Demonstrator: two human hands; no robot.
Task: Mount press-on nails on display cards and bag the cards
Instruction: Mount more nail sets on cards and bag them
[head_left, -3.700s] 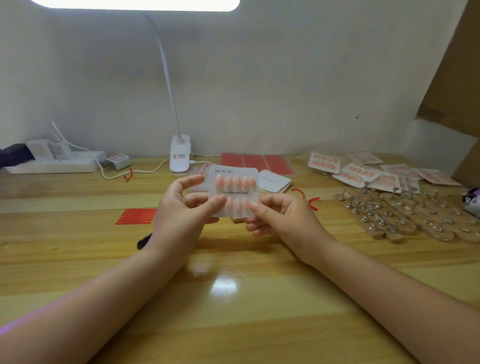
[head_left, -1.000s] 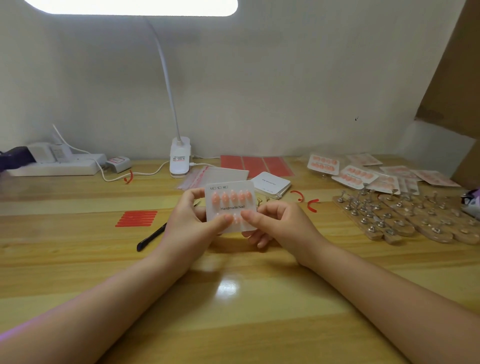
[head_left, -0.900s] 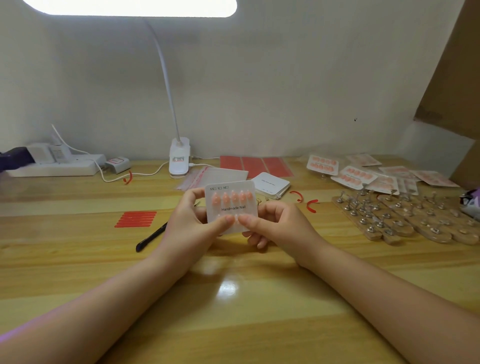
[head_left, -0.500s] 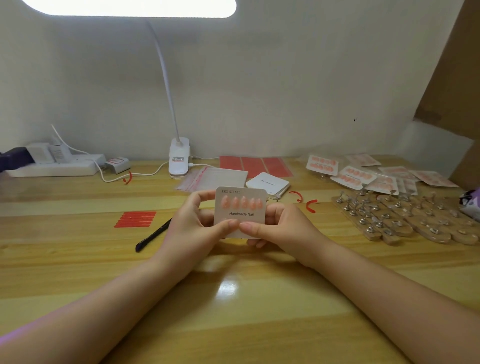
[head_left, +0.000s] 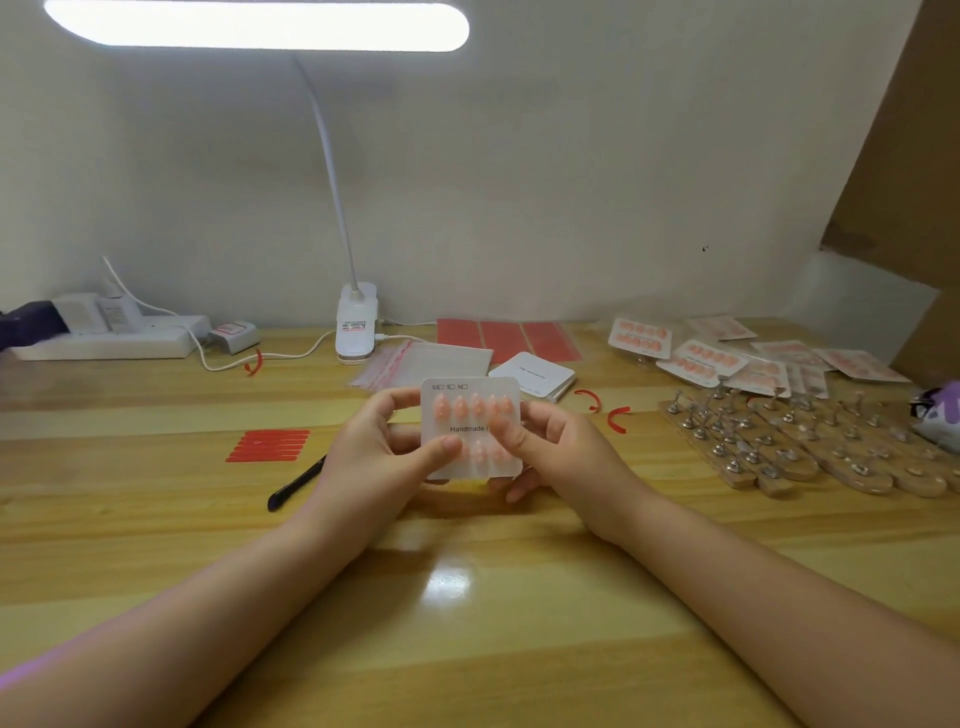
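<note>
A person's two forearms reach in from the bottom of the frame over a glossy wooden counter (head_left: 467, 597). At the centre, both hands hold one white display card (head_left: 470, 427) upright, facing the camera. The left hand (head_left: 374, 452) grasps the card's left edge, thumb pressed on the lower front. The right hand (head_left: 550, 447) grasps the right edge, thumb lying across the printed words "Handmade". Peach press-on nails (head_left: 470, 406) sit in a row across the top of the card, with more in a second row below, partly hidden by the thumbs.

Just behind the card lie clear zip bags (head_left: 426, 361) and a stack of blank cards (head_left: 532, 374). At the right are bagged finished cards (head_left: 727, 353) and wooden nail stands (head_left: 779, 447) with metal pegs. At the left lie red adhesive strips (head_left: 270, 445) and a black tool (head_left: 296, 483). A clip lamp (head_left: 356, 322) stands at the back.

The card looks filled, so bagging likely comes next. The thumbs press directly on the nails, so a hard squeeze could shift or pop one loose. Sliding the card into a tight bag could catch the raised nails on the opening.
</note>
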